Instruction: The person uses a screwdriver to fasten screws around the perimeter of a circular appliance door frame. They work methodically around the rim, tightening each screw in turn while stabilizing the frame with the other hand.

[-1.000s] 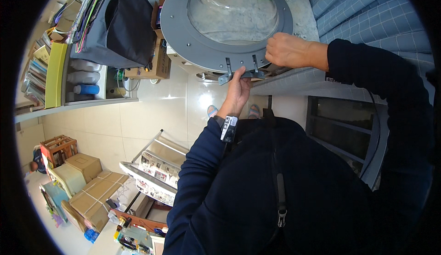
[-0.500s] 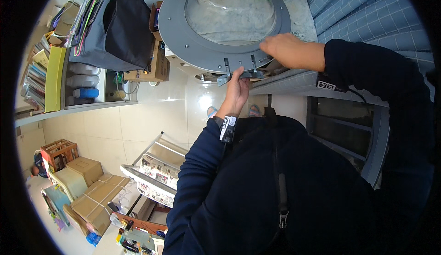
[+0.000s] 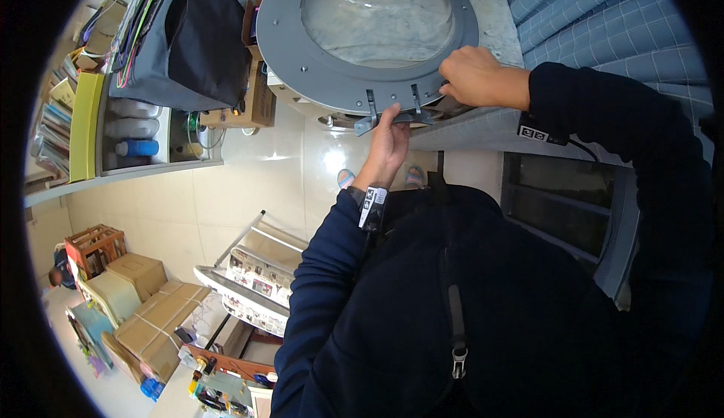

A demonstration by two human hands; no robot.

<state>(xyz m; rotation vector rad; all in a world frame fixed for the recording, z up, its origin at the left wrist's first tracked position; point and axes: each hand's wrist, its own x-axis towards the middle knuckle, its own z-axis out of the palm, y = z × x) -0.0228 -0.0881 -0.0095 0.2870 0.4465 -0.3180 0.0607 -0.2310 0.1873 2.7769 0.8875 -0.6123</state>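
The round grey washing-machine door (image 3: pixel 362 37), with its clear domed glass in the middle, lies flat on a marbled worktop (image 3: pixel 494 11) at the far side of the scene, its near rim hanging over the edge. At that near rim sits a grey metal hinge bracket (image 3: pixel 392 113) with two upright tabs. The left hand (image 3: pixel 388 143) reaches up from below and closes its fingers on the bracket, thumb side toward the door. The right hand (image 3: pixel 475 75) is curled over the rim just right of the hinge, pressing or gripping there; what its fingertips hold, if anything, cannot be made out.

To handle the hinge well, it seems wise to keep the right hand bearing down on the rim so the overhanging door does not tip, and to work the bracket squarely rather than twisting it against its fixing.

Left of the door stands a grey and black bag (image 3: pixel 181 41) beside a cardboard box (image 3: pixel 253 101), with shelves (image 3: pixel 113 128) of bottles further left. Below, a pale tiled floor (image 3: pixel 249 192) carries more boxes (image 3: pixel 151 320).
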